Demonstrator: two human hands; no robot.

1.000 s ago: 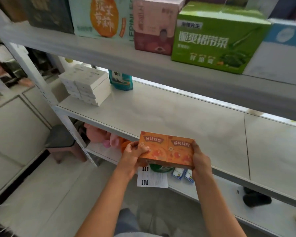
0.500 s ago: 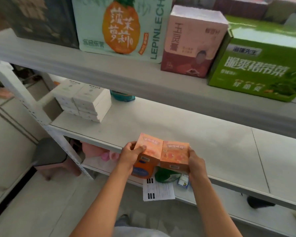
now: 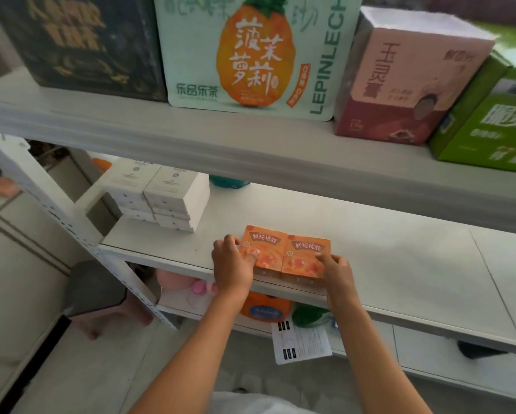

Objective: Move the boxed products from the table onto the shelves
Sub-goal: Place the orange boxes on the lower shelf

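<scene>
Two orange boxes [image 3: 285, 253] sit side by side at the middle shelf's [image 3: 400, 264] near edge; left hand [image 3: 232, 264] and right hand [image 3: 336, 268] clamp fingers on the outer ends, likely keeping the pair together.

**Middle shelf: open to the right, crowded to the left**

I see the two orange boxes [image 3: 285, 255] lying side by side at the front edge of the middle shelf [image 3: 400, 264], with my left hand [image 3: 232, 265] and right hand [image 3: 336, 268] on them. To their right the shelf board lies bare up to the frame edge, so a hand could pass there. To the left, a stack of white boxes [image 3: 164, 198] stands near, and a teal packet [image 3: 228, 181] sits behind at the back. Overhead, the upper shelf [image 3: 250, 144] caps the gap. The white perforated upright [image 3: 71, 222] blocks the left corner.
</scene>
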